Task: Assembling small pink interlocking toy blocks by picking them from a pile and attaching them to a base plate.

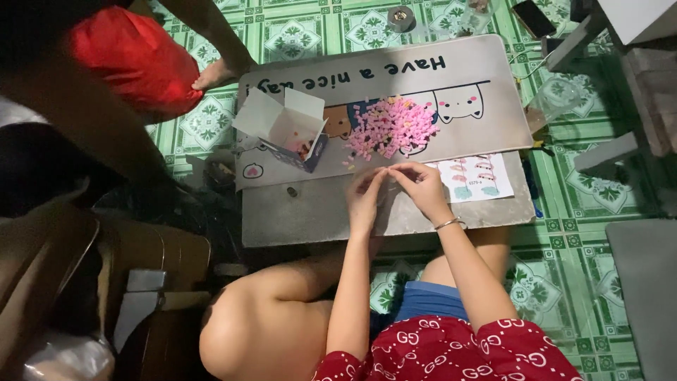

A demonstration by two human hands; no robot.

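My left hand (364, 200) and my right hand (424, 187) meet fingertip to fingertip over the grey mat (310, 212), pinching something tiny between them that I cannot make out. Just beyond the fingers lies a heap of small pink pieces (393, 127) on the mat. A printed paper sheet with pink and teal figures (476, 178) lies to the right of my right hand. A thin bangle sits on my right wrist.
An open white cardboard box (285, 130) stands left of the heap. Another person's foot (215, 74) and a red cloth bundle (137, 60) are at the upper left. A phone (534, 17) lies on the green tiled floor (585, 197). A brown bag (84, 282) sits at the left.
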